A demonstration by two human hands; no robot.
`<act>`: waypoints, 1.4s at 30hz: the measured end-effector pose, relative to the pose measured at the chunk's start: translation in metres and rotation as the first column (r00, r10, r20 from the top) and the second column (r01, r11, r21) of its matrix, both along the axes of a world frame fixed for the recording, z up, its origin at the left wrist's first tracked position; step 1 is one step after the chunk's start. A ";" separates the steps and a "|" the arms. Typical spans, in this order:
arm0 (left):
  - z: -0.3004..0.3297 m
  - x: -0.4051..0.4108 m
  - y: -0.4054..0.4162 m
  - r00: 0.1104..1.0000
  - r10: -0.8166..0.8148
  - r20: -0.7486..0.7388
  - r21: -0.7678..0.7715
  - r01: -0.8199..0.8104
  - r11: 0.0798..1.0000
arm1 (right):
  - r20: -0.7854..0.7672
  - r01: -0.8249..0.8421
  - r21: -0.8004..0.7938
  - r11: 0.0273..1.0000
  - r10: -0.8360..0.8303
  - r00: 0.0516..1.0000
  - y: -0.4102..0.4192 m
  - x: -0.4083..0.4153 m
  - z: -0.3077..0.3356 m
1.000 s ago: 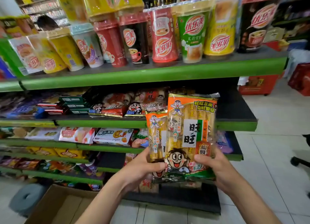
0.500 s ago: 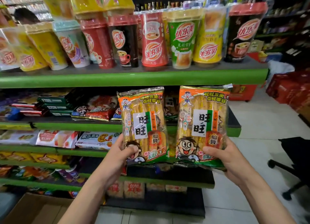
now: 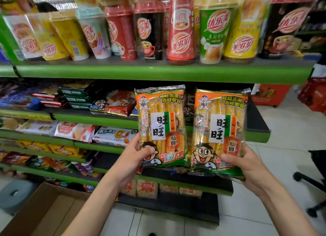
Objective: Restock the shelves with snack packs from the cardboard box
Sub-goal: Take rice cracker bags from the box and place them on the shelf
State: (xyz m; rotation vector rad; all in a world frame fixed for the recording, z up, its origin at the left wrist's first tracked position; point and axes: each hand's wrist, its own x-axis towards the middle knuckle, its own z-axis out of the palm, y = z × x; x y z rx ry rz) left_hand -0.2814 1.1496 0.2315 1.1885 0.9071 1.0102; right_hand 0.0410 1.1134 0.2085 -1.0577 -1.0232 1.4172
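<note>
Each hand grips one upright snack pack by its bottom: left hand (image 3: pixel 135 158) on the left pack (image 3: pixel 161 124), right hand (image 3: pixel 247 163) on the right pack (image 3: pixel 220 129) (side by side, before the green shelves (image 3: pixel 158 73)).

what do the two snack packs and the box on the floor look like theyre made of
Left snack pack and right snack pack: seemingly thin glossy plastic film, partly clear, since the crackers show through and light glints on the crinkled, crimped top edges.

Cardboard box: plain brown cardboard, matte, with a folded flap; no print visible.

The left hand and right hand each grip one pack at its lower end.
</note>
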 end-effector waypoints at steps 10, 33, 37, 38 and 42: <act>-0.005 -0.002 -0.011 1.000 -0.010 0.025 -0.008 0.010 1.000 | 0.023 -0.013 -0.041 0.999 0.014 1.000 -0.008 -0.008 -0.002; -0.005 -0.008 -0.020 1.000 -0.025 -0.011 0.006 0.025 1.000 | 0.025 0.005 -0.015 1.000 -0.004 1.000 -0.025 -0.016 0.003; -0.005 -0.008 -0.018 1.000 -0.021 0.005 0.004 0.021 1.000 | 0.049 0.003 -0.016 1.000 -0.003 0.999 -0.026 -0.016 0.005; -0.005 -0.007 -0.018 1.000 -0.021 0.006 0.005 0.021 1.000 | 0.055 0.006 -0.017 1.000 -0.006 0.998 -0.027 -0.016 0.005; -0.005 -0.006 -0.018 1.000 -0.024 0.004 0.005 0.024 1.000 | 0.076 0.025 -0.018 1.000 -0.024 0.997 -0.029 -0.015 0.006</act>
